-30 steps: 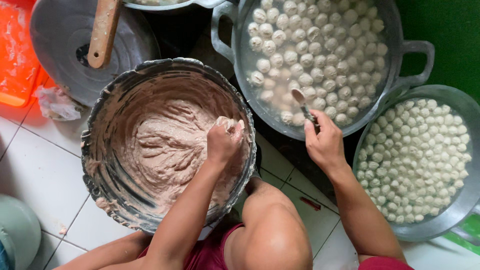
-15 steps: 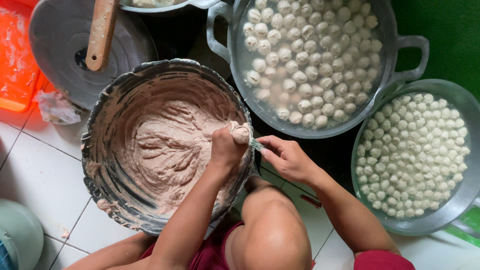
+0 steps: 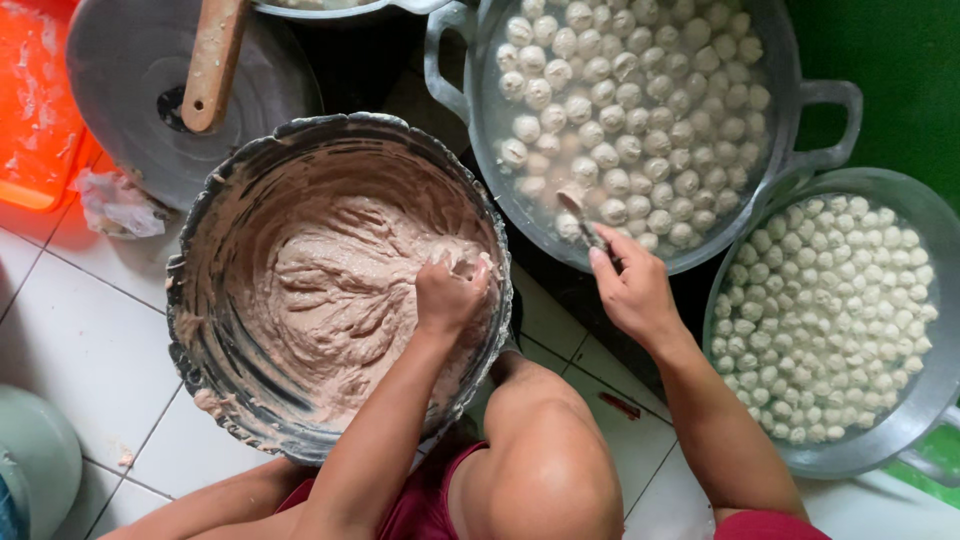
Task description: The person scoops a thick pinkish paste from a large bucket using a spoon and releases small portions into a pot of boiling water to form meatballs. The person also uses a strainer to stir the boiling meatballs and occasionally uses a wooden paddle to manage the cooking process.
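A big metal bowl (image 3: 205, 330) of pinkish-brown paste (image 3: 330, 290) stands on the tiled floor in front of me. My left hand (image 3: 450, 297) is inside it at the right rim, fist closed around a lump of paste that squeezes out at the top. My right hand (image 3: 632, 290) holds a spoon (image 3: 580, 215), whose tip dips into a two-handled metal pot (image 3: 830, 100) of water holding many pale balls (image 3: 640, 100). My bare knee (image 3: 550, 440) rises between my arms.
At the right sits a metal basin (image 3: 900, 420) filled with several white balls. A round lid (image 3: 120, 80) with a wooden stick (image 3: 215, 60) lying on it is at the upper left, beside an orange tray (image 3: 35, 110). A crumpled plastic bag (image 3: 120, 205) lies by the bowl.
My right hand met my left fist at the bowl's rim half a second ago, then swung back with the spoon to the pot of water. My left hand stayed in the paste.
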